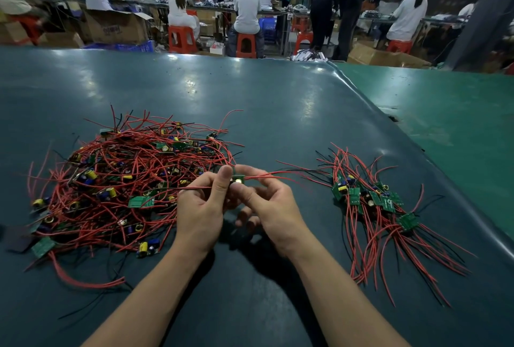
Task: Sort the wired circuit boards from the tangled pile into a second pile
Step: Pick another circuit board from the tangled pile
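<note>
Two bare forearms reach in from the near edge over the dark green tabletop [278, 124], meeting at its middle. The left hand [199, 207] and the right hand [274, 204] both pinch one small circuit board [237, 179] between them, held up off the surface; the left grip has the thumb pressed to the board's left side with the other fingers curled under, and the right grip has thumb and forefinger on its lower right edge. Red and black wires [286, 174] run from the held board rightward, their far ends reaching the second pile [375, 207], a smaller, looser spread of green boards whose wires fan toward the camera. Just left of the hands lies the tangled pile [125, 179], a dense heap of red wire with green boards and yellow and blue capacitors mixed through it; a thin red wire from it crosses the left fingers. To the right a lighter green surface [459, 124] adjoins the tabletop. Beyond the far edge, people in white tops sit on red stools [180, 39] at long benches among cardboard boxes [116, 28].
</note>
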A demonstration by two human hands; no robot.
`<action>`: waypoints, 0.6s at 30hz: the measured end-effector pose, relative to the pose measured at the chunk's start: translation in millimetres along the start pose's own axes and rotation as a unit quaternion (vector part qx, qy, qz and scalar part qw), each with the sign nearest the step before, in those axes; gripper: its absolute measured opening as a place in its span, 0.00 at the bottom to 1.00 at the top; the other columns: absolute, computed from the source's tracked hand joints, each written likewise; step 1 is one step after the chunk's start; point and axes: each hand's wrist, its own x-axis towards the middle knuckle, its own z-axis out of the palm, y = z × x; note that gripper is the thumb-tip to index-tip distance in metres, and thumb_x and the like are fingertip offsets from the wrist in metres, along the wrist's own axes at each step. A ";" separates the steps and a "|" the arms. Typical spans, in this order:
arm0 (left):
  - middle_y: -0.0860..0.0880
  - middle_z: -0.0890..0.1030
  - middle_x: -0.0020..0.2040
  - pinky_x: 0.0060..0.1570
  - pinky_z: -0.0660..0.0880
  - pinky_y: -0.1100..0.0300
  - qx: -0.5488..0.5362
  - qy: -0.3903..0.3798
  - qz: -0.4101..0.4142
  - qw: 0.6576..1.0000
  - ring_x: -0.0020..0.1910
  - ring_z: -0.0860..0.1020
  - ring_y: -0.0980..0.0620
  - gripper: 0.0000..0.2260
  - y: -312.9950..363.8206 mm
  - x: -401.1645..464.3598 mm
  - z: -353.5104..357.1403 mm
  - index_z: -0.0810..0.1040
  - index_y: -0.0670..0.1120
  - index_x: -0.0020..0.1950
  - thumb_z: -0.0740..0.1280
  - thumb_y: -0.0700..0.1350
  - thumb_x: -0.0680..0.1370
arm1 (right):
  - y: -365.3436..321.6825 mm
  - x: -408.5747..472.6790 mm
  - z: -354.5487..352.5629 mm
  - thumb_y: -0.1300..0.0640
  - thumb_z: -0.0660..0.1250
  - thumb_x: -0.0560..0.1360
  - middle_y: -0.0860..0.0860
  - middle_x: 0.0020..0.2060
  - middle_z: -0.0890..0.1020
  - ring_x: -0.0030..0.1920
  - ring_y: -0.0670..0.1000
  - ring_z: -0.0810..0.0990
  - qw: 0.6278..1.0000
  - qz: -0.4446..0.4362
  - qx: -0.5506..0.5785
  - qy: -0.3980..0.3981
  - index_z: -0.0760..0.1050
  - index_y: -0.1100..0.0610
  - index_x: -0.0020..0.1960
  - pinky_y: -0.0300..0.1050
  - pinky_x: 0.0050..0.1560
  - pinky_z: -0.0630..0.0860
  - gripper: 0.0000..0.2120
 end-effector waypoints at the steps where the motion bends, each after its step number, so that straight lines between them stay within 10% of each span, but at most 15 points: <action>1: 0.42 0.77 0.30 0.30 0.73 0.53 0.002 -0.007 0.009 1.000 0.29 0.75 0.48 0.18 0.5 -0.7 0.5 0.80 0.43 0.36 0.64 0.56 0.77 | -0.1 -0.5 1.1 0.59 0.71 0.75 0.54 0.36 0.83 0.24 0.48 0.76 1.000 -0.015 -0.004 0.013 0.79 0.55 0.58 0.38 0.22 0.69 0.12; 18: 0.50 0.76 0.25 0.30 0.68 0.59 0.047 0.069 0.029 0.996 0.24 0.71 0.52 0.27 -13.9 4.5 3.7 0.80 0.46 0.32 0.53 0.55 0.83 | 1.3 -3.9 12.4 0.55 0.76 0.72 0.53 0.32 0.83 0.31 0.46 0.77 0.958 -0.187 -0.127 0.174 0.81 0.52 0.36 0.47 0.35 0.76 0.07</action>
